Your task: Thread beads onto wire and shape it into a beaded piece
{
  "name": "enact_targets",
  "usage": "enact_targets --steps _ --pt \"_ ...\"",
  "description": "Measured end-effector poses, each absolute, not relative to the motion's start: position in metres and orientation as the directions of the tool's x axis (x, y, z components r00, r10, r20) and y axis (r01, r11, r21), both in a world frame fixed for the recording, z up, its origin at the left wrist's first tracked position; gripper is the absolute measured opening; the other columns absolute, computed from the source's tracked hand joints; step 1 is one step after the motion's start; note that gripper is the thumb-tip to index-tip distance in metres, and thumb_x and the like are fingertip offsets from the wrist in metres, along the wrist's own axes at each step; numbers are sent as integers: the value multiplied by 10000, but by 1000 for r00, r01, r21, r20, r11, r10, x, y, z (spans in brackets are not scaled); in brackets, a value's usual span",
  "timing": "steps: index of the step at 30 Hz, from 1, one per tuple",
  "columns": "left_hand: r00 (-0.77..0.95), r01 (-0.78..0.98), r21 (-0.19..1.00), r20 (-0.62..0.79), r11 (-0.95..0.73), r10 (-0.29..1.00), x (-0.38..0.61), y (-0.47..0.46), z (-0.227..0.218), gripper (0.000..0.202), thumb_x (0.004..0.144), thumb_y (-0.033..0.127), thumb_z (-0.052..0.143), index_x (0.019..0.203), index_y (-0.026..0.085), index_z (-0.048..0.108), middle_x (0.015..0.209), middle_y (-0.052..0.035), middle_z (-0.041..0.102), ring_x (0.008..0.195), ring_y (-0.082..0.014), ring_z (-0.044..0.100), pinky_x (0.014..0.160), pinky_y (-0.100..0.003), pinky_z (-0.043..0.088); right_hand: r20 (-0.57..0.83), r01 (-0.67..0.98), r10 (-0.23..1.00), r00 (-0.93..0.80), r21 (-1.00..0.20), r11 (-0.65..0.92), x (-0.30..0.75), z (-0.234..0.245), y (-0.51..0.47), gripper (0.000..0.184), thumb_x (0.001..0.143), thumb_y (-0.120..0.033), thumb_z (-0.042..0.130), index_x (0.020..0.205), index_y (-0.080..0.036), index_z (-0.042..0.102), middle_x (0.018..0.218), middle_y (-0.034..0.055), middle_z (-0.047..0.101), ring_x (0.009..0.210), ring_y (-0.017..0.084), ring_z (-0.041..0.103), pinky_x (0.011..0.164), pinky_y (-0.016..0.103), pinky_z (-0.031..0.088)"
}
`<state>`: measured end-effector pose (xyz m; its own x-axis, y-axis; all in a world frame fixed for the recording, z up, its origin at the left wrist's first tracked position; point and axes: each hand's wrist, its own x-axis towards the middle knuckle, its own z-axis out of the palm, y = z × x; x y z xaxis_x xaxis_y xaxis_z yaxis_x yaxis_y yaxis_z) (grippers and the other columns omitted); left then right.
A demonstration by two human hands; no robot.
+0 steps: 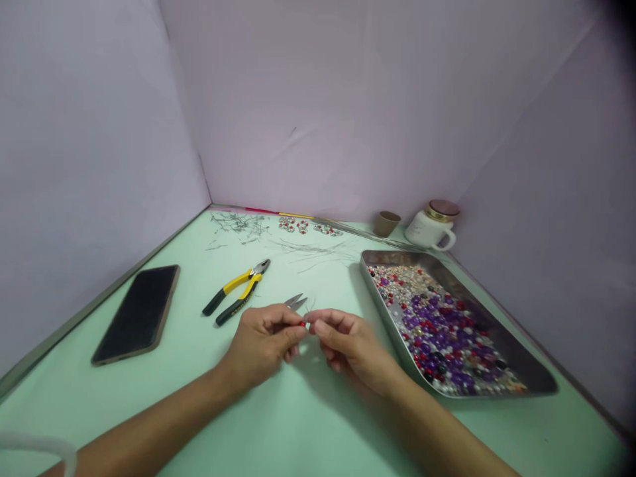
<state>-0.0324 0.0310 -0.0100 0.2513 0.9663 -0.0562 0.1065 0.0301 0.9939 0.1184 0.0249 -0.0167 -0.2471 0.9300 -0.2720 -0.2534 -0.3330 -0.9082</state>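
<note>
My left hand [265, 341] is closed in a pinch, with a small red bead [303, 324] showing at the thumb and fingertip. Right beside it, my right hand [352, 341] pinches at the same spot, its fingertips nearly touching the left ones. Thin wire [311, 305] sticks up from between the two hands; how it runs through the bead is hidden by the fingers. Just behind the left fingers lie scissors [297, 302], blades showing and handles covered by the hand. Pliers [239, 291] with yellow and black handles rest to the left, jaws pointing away.
A metal tray [380, 301] of mixed beads stands at right. Behind it are a mug [428, 228] and a brown cup [386, 224]. Cut wires [241, 225], beaded wire pieces [302, 227] and long wires [318, 250] lie at the back. A phone [136, 315] lies left.
</note>
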Motion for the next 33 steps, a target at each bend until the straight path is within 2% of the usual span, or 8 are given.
enact_targets --steps 4,7,13,17,23,26,33 --pt "296 42 996 -90 81 951 -29 28 -16 130 667 247 588 637 125 557 453 20 533 407 -88 478 438 -215 399 -255 -439 920 -297 -819 -369 114 -23 22 291 574 -314 721 786 -143 619 458 -72 397 384 21 245 342 155 184" --pt "310 30 996 -90 85 946 -27 24 -19 125 670 244 583 647 125 553 464 19 538 417 -86 478 447 -215 400 -238 -501 934 -266 -794 -345 110 -26 20 271 563 -316 728 727 -143 599 465 -75 390 385 18 239 343 154 174" --pt "227 175 982 -108 69 968 -20 12 -14 133 666 241 558 587 139 525 404 43 491 354 -66 411 375 -187 324 -139 -431 990 -36 -891 -141 103 -33 17 260 547 -322 725 643 -143 562 445 -76 423 352 24 280 334 169 204" --pt "186 206 977 -91 52 978 -18 7 -13 162 659 265 563 561 147 511 371 58 463 321 -58 365 348 -178 283 -107 -446 992 71 -893 -65 96 -38 12 272 553 -335 713 610 -145 528 481 -64 468 352 27 303 342 176 213" --pt "343 146 989 -40 -11 938 -25 8 -8 291 718 364 533 578 110 553 472 4 544 354 -41 350 365 -173 234 -78 -505 994 -77 -856 -107 91 -37 5 248 589 -326 689 634 -154 516 452 -59 472 385 53 373 391 182 257" --pt "395 148 989 -62 4 917 -30 9 -4 290 714 352 543 579 97 571 514 -17 571 368 -37 326 371 -180 216 -55 -499 988 -141 -858 -119 92 -35 3 237 612 -329 670 638 -155 512 439 -55 480 384 61 404 394 184 255" --pt "341 256 965 -30 -62 940 -31 8 0 195 688 245 543 552 116 596 504 -2 578 415 -60 383 415 -189 260 -33 -528 991 -127 -844 -95 91 -35 4 229 596 -324 673 674 -144 554 482 -48 497 390 59 413 383 186 278"
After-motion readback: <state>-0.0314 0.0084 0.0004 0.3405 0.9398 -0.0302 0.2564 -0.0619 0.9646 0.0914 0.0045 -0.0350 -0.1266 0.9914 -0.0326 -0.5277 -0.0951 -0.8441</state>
